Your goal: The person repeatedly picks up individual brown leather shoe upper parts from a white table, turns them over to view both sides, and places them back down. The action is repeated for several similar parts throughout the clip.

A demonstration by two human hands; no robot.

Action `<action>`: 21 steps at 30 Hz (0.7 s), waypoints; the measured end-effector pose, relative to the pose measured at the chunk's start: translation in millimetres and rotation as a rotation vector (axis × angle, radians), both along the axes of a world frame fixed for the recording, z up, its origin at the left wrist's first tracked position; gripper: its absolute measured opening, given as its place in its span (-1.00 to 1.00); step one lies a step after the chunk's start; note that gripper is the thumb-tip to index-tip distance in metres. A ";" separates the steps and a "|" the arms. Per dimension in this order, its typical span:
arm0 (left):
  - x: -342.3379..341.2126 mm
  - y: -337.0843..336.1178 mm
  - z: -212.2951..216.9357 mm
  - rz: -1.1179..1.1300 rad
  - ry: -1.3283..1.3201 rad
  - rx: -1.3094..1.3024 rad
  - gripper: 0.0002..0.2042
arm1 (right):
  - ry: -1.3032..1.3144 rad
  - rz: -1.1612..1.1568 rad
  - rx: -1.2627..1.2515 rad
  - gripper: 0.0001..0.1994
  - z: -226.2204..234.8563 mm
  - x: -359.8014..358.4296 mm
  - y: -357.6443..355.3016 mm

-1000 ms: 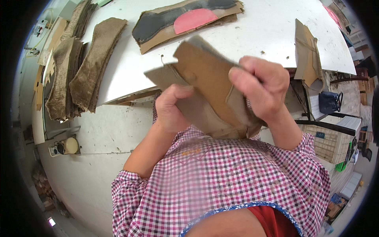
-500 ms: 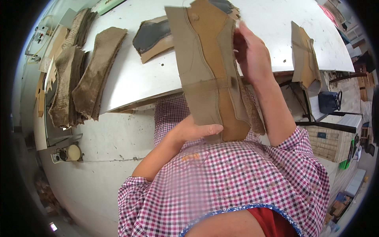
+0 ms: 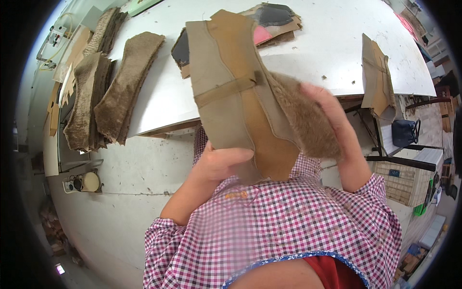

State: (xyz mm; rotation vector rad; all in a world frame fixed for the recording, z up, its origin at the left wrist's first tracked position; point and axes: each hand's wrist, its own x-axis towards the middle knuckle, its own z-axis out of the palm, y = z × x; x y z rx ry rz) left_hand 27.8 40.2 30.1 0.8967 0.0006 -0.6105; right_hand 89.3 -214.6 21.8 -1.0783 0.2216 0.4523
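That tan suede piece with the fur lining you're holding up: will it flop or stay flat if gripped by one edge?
The tan suede piece probably flops: its fur-lined side already curls away over the right hand. Likely light, since the left hand pinches only its lower edge. The napped surface should resist slipping.

My white bench (image 3: 313, 53) fills the upper frame, brightly lit; pale speckled floor (image 3: 125, 173) lies lower left, a woven basket (image 3: 402, 180) at right.

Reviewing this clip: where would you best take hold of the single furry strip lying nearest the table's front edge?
Grip the furry strip across its narrow middle, coming from above. It lies flat and long on the white table, its right side free, the fur stack crowding its left.
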 end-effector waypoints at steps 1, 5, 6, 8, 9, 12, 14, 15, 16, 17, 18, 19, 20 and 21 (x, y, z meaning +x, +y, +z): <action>-2.3 0.3 4.6 0.056 0.058 0.019 -0.39 | -0.135 -0.027 -0.040 -0.75 -0.2 6.9 -5.6; -9.9 0.0 6.9 0.129 0.063 -0.060 -0.42 | -0.535 -0.120 -0.470 -0.79 4.2 17.6 4.2; -13.7 -6.8 9.9 0.160 0.060 -0.083 -0.47 | -0.591 -0.103 -0.542 -0.79 -10.7 21.1 10.9; -11.6 -11.2 14.1 0.171 0.038 -0.066 -0.56 | -0.506 -0.066 -0.329 -0.78 -35.8 12.3 38.7; -9.1 -10.2 14.6 0.160 0.021 -0.019 -0.60 | -0.500 -0.053 -0.336 -0.77 -34.7 15.1 38.3; -4.0 -4.9 16.1 0.154 -0.019 0.069 -0.66 | -0.481 -0.025 -0.447 -0.75 -33.6 20.4 38.9; -3.3 -1.5 16.0 0.194 -0.049 0.059 -0.69 | -0.513 -0.031 -0.680 -0.74 -18.1 27.7 31.3; -2.0 0.0 16.0 0.224 -0.067 0.044 -0.71 | -0.631 -0.106 -0.694 -0.72 -16.5 32.5 27.2; -1.5 1.7 16.1 0.250 -0.080 0.029 -0.72 | -0.665 -0.193 -0.719 -0.73 -8.9 30.4 22.5; -0.6 2.1 15.5 0.277 -0.090 0.014 -0.74 | -0.700 -0.278 -0.740 -0.73 3.2 28.8 18.5; 0.4 2.8 15.5 0.300 -0.101 -0.005 -0.75 | -0.736 -0.364 -0.760 -0.74 16.5 26.5 14.7; 1.9 2.3 15.5 0.321 -0.106 -0.027 -0.77 | -0.887 -0.375 -0.849 -0.79 33.4 17.4 10.4; 4.0 1.0 15.2 0.328 -0.113 -0.045 -0.79 | -1.039 -0.389 -0.938 -0.82 47.3 3.4 8.0; 5.5 -0.8 16.4 0.329 -0.121 -0.047 -0.80 | -1.160 -0.320 -1.011 -0.83 54.5 -8.9 10.9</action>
